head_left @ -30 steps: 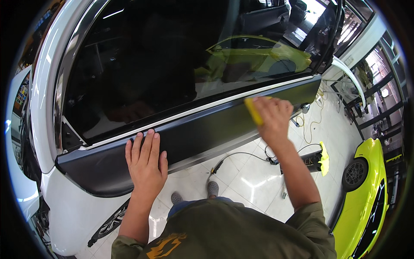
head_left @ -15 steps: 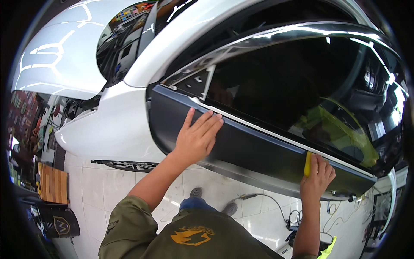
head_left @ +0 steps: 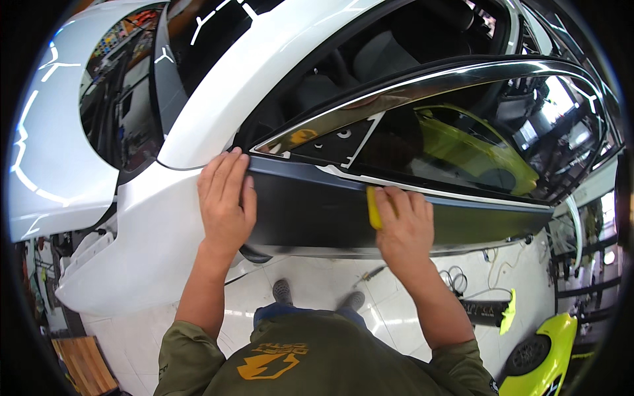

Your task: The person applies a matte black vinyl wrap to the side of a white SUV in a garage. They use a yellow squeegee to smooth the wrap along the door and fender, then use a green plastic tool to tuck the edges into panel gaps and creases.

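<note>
In front of me is an ajar car door (head_left: 310, 208) with a dark matte skin on its outer panel. My left hand (head_left: 228, 204) lies at the door's front upper corner, beside the white fender (head_left: 148, 224). Its fingers are stretched out, with the thumb apart along the dark panel. Farther right, my right hand (head_left: 408, 228) grips a yellow squeegee (head_left: 374, 210) against the panel, just below the window line. A pale strip (head_left: 436, 190) runs along the base of the door glass (head_left: 475, 142).
The white hood (head_left: 39, 152) stands raised at the left. On the tiled floor are cables (head_left: 456, 280) and a dark box (head_left: 485, 311). A bright yellow-green car part (head_left: 545, 356) sits at lower right, and a wooden-topped piece (head_left: 86, 366) at lower left.
My view has shifted. My left hand has moved along the door to its front corner. My right hand, with the squeegee, has moved left to nearer the door's middle.
</note>
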The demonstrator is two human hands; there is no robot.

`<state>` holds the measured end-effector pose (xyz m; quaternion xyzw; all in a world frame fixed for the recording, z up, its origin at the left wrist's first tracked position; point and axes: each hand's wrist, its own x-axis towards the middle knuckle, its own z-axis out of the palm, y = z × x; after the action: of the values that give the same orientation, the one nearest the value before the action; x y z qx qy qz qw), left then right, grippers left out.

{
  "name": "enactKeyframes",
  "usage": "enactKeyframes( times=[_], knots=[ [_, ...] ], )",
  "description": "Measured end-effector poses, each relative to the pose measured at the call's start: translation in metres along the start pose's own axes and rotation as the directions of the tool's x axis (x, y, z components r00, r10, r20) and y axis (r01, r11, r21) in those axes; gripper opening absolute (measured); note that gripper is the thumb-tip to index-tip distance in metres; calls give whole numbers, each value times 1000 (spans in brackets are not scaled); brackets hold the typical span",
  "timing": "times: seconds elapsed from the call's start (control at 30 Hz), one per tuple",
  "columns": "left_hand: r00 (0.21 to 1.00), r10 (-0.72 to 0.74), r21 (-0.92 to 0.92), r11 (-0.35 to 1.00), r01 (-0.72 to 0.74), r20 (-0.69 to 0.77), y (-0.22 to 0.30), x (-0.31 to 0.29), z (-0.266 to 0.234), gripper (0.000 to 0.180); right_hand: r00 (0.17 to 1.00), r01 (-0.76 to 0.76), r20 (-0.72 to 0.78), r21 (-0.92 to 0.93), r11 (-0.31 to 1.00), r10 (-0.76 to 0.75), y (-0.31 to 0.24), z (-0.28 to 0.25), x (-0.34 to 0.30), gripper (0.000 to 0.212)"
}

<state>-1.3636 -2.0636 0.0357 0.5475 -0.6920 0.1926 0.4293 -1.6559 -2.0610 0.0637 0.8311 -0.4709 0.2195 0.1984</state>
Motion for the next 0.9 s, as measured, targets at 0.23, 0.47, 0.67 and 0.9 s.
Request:
enactKeyframes(
  times=[0.23,0.47,0.67,0.9],
  knots=[
    [1000,-5,-63,998,7,30,-12,4,-14,31,999,-23,41,-17,1000,24,-68,14,36,40],
    [979,-58,-157,983,89,196,-31,-15,-35,44,994,-54,91,-103,993,63,-87,5,49,38],
    [923,-134,-166,965,205,359,-16,-18,-25,68,987,-98,115,-106,990,110,-98,3,62,36],
    [811,-306,-290,823,488,498,-30,12,-34,40,990,-38,138,-14,999,40,-101,-4,66,37]
  ],
)
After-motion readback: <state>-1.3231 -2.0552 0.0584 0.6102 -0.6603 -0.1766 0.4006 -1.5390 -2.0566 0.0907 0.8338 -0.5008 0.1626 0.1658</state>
